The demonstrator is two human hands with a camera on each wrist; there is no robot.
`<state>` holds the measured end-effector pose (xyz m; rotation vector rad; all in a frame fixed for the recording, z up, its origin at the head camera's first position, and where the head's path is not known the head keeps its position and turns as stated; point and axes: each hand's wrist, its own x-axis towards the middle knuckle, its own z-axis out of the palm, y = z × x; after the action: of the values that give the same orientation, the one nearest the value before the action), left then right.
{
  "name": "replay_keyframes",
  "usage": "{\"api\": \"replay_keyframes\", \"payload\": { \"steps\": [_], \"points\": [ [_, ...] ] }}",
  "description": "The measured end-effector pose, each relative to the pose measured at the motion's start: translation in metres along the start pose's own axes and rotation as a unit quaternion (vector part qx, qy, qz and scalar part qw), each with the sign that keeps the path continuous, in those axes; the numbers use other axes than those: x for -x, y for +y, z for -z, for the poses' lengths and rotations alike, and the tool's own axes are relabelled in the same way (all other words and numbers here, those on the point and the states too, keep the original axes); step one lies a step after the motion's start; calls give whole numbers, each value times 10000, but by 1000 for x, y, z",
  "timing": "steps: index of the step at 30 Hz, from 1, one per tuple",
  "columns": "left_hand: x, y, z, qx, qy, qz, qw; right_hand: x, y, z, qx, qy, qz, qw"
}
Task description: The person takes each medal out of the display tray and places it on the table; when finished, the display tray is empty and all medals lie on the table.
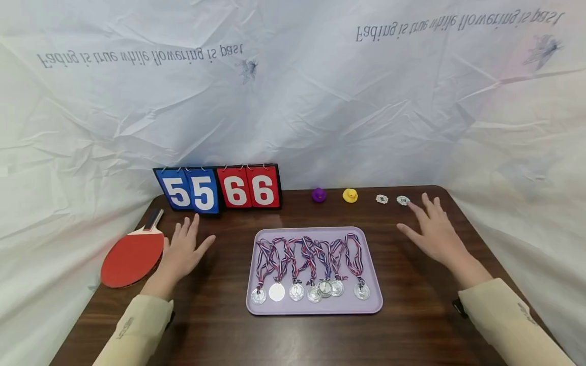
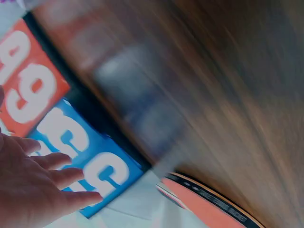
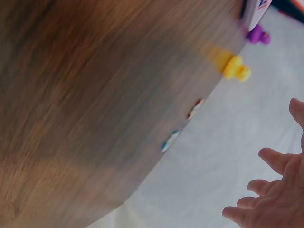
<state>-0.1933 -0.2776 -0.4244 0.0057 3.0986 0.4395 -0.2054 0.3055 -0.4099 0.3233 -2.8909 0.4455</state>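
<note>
We face a brown table (image 1: pixel 316 338), its far edge against white cloth (image 1: pixel 320 112), bare wood flanking the central lilac tray (image 1: pixel 316 308). From there, the 55–66 scoreboard (image 1: pixel 218 189) stands at ten o'clock; the red paddle (image 1: pixel 133 259) lies at nine, our left hand (image 1: pixel 184 250), fingers spread, near it; our right hand (image 1: pixel 436 231), also spread, at two. Ribboned medals (image 1: pixel 296 292) lie inside. A purple duck (image 1: pixel 319 195) sits at twelve, a yellow duck (image 1: pixel 350 195) at one, two chips (image 1: pixel 382 199) toward two. Only the left wrist view shows the paddle's lettered rim (image 2: pixel 209 197).
</note>
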Motion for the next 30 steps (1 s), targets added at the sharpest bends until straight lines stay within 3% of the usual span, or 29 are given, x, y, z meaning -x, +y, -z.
{"api": "replay_keyframes", "payload": {
  "steps": [7,13,19,26,30],
  "points": [
    [23,29,0,382,51,-422,9984,19,-31,2,-247,-12,667,9975],
    [46,56,-5,1054,0,-859,9907,38,-56,-3,-230,-195,1081,9937],
    [64,72,-17,1426,-5,-1217,9823,53,-77,-7,-558,-601,967,9919],
    [77,75,-26,1790,-377,-903,9790,64,-84,-16,-851,-982,723,9889],
    [78,76,-28,1765,-447,-929,9789,65,-85,-23,-840,-1137,670,9877]
  ]
}}
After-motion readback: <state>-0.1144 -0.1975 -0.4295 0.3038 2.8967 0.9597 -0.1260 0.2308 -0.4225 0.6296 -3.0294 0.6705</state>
